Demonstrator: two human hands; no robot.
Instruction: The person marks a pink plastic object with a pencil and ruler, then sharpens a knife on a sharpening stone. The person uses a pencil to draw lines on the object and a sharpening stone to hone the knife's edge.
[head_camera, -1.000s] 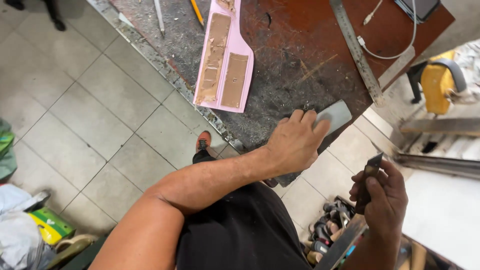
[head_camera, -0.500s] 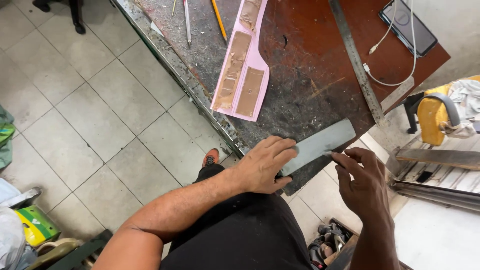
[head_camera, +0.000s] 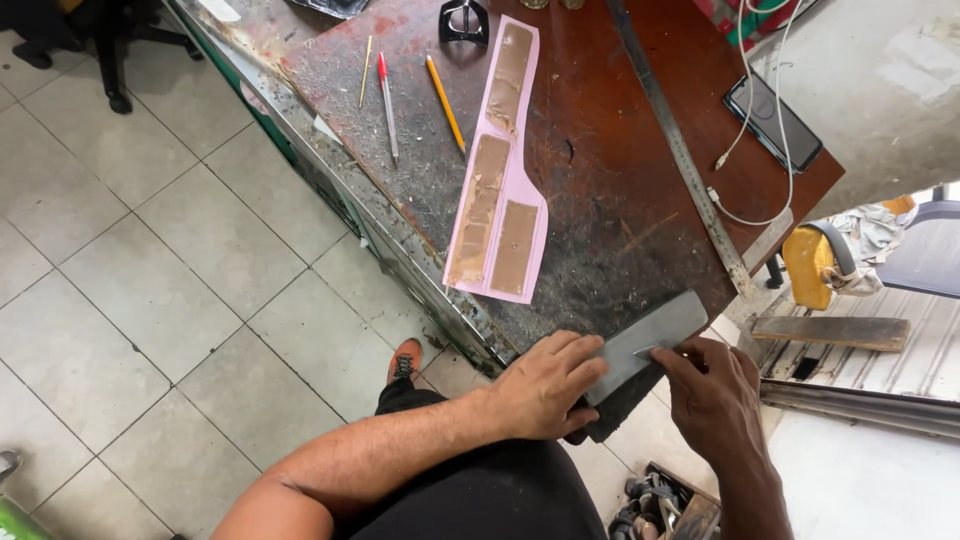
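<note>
Pale floor tiles lie beside a scuffed reddish-brown surface. Nearest, the left hand presses flat, fingers spread, on a grey sharpening stone at the surface's corner. The right hand pinches a small blade against the stone. Farther off lie a pink template, a steel ruler, pencils and a phone.
</note>
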